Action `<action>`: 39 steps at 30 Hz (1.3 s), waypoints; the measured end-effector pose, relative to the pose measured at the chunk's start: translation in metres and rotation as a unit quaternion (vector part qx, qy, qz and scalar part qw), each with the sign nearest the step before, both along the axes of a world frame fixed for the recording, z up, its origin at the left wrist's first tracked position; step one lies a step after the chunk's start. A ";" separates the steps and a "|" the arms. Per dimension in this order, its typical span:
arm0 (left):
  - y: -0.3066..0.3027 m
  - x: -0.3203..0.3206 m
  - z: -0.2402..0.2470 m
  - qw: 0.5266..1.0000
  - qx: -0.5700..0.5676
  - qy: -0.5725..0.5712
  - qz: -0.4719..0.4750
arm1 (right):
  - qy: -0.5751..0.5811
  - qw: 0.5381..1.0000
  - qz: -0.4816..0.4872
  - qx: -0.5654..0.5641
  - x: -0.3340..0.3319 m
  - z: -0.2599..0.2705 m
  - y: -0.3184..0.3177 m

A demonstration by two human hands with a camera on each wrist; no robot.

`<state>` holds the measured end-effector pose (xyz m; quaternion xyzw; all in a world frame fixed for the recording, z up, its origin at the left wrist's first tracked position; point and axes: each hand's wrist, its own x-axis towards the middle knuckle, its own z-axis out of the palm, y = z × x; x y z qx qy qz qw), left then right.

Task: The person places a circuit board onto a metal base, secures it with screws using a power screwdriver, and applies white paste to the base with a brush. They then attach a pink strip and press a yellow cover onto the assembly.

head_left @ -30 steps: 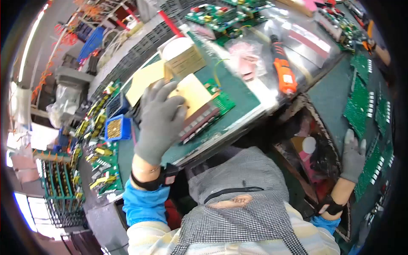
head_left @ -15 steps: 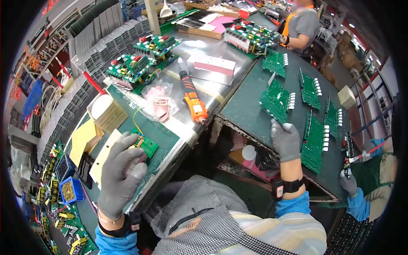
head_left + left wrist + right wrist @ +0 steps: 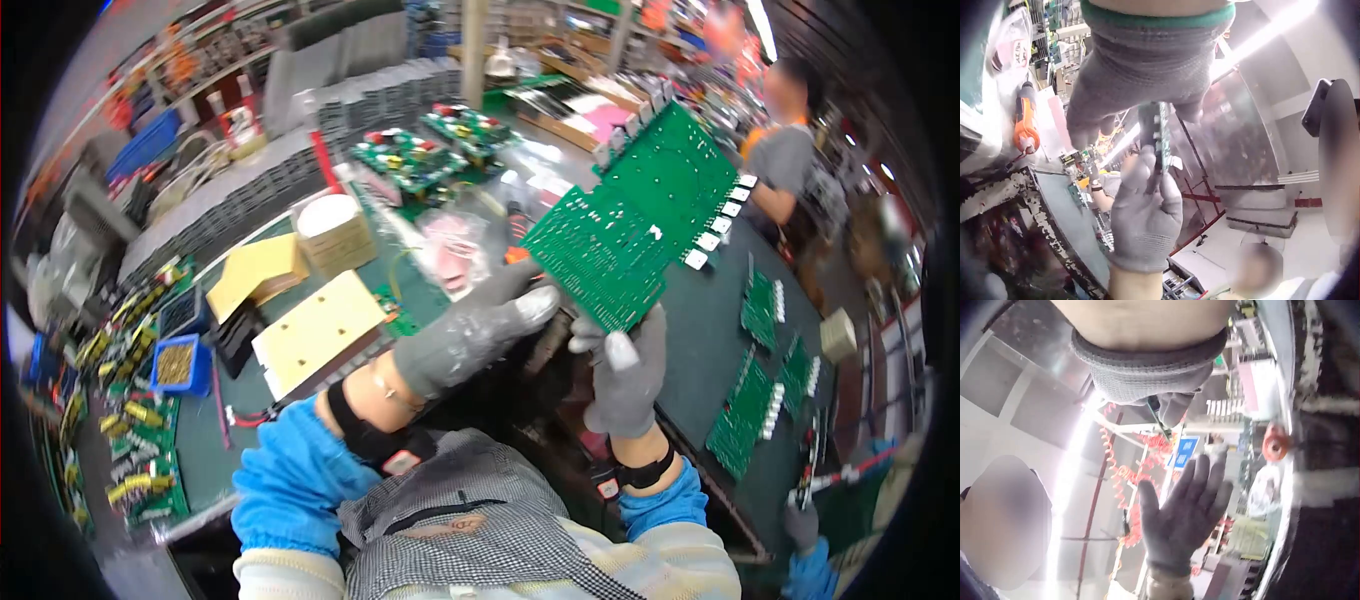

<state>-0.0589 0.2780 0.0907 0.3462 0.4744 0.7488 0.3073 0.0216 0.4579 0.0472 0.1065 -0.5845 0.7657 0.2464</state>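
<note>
A large green circuit board (image 3: 640,210) with white connectors along its edges is raised over the bench, its solder side facing me. My gloved right hand (image 3: 630,375) pinches its lower corner between thumb and fingers. The left wrist view shows the board (image 3: 1162,134) nearly edge-on above the right hand (image 3: 1147,219). My gloved left hand (image 3: 475,335) is beside the board's lower left edge. In the right wrist view that left hand (image 3: 1185,515) has its fingers spread and holds nothing.
More green boards (image 3: 745,415) lie on the right table. A cream-topped block (image 3: 320,335), a blue bin of small brass-coloured parts (image 3: 178,365) and a box with a white roll (image 3: 330,225) are on the left bench. An orange electric screwdriver (image 3: 1025,122) lies near the bench corner. Another person (image 3: 785,150) stands beyond.
My right hand has lifted a circuit board off the right table and brought it up in front of me. The left hand has moved right, away from the cream-topped block, toward the board.
</note>
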 end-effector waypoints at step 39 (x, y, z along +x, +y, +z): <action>-0.296 0.048 0.003 0.800 -0.249 0.108 0.535 | 0.192 0.571 0.295 0.741 -0.196 0.126 -0.143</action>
